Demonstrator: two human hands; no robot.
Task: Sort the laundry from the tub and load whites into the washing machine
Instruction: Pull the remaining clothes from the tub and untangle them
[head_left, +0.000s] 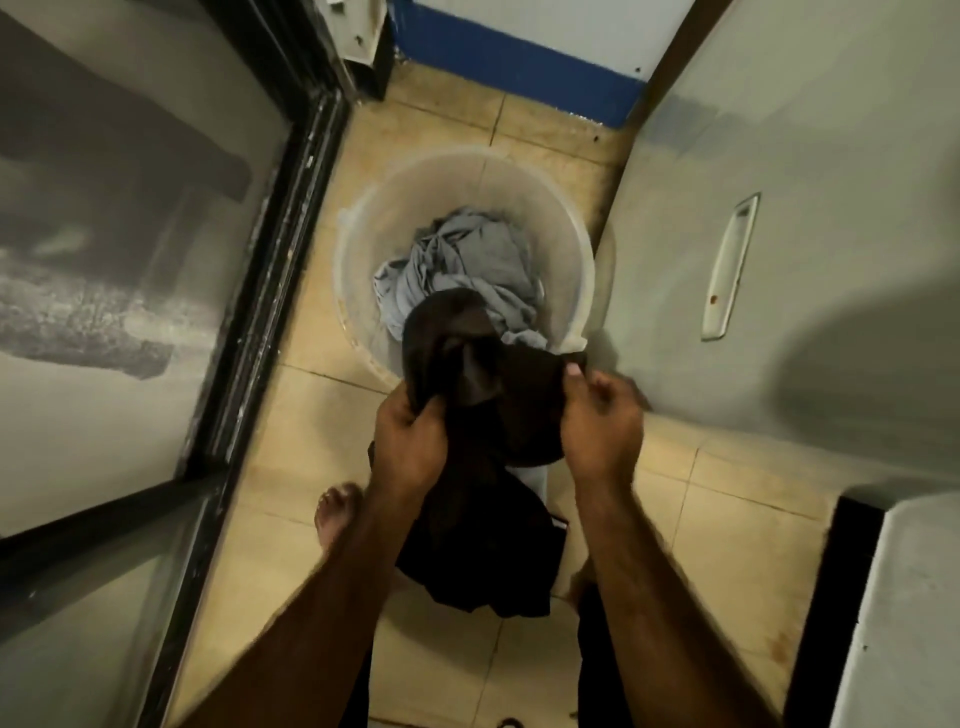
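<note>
At the far left of my feed runs a black-framed glass door (156, 249), its pane dusty and streaked. Just right of its lower rail a bare foot (335, 512) stands on the beige tiled floor (270, 447).

Next comes the left hand (410, 436), fingers curled tight round a bunched fold of a dark brown garment (488, 410). The cloth is lifted clear of the floor. It stretches across to the other hand and hangs in folds below both wrists.

Behind it sits the round translucent plastic tub (363, 218), resting on the tiles between the door and the grey surface to the right. The garment's upper part overlaps the tub's near rim and hides it. Inside the tub lies a crumpled grey-blue cloth (467, 265), heaped toward the near side.

The right hand (602, 421) pinches the garment's edge between thumb and curled fingers, the thumbnail showing against the dark cloth.

Rightmost is a grey panel (831, 182) with a pale recessed handle (730, 265). I cannot tell whether it belongs to the washing machine.
</note>
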